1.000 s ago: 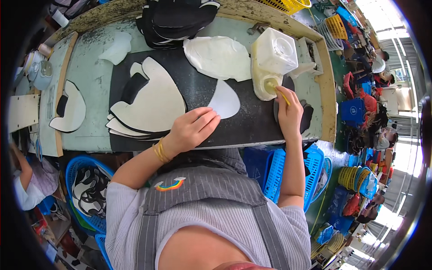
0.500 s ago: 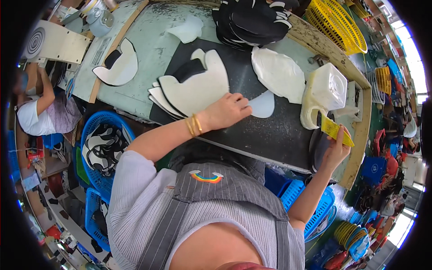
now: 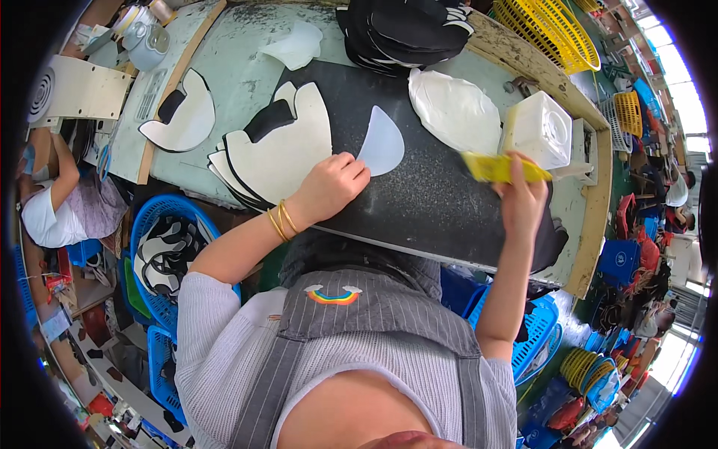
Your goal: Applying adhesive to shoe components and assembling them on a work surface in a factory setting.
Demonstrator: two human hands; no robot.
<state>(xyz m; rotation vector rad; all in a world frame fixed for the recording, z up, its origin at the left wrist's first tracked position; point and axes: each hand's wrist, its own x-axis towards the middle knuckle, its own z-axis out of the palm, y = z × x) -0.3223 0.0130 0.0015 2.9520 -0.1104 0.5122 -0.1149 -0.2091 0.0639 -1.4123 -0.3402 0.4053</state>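
Note:
My left hand (image 3: 333, 185) is closed, its fingertips at the lower left edge of a pale translucent curved piece (image 3: 384, 146) on the black mat (image 3: 426, 217). Left of that hand lies a fanned stack of white, black-edged cut pieces (image 3: 292, 150), with a black patch in the notch of the top one. My right hand (image 3: 522, 193) grips a flat yellow scraper (image 3: 497, 168), blurred by motion, above the mat's right side. Just beyond it stands a white plastic jug (image 3: 540, 129), its lower part hidden by the hand and scraper.
A white rounded sheet (image 3: 455, 108) lies at the mat's far right. Behind are a pile of black pieces (image 3: 407, 34) and a translucent scrap (image 3: 295, 45). A notched white piece (image 3: 187, 116) rests at left. Blue baskets (image 3: 168, 206) stand below the table; another person (image 3: 67, 194) sits at far left.
My right hand has brought the yellow scraper leftward from the jug's opening to over the mat. My left hand has shifted left, and the translucent piece has moved left and turned point-up.

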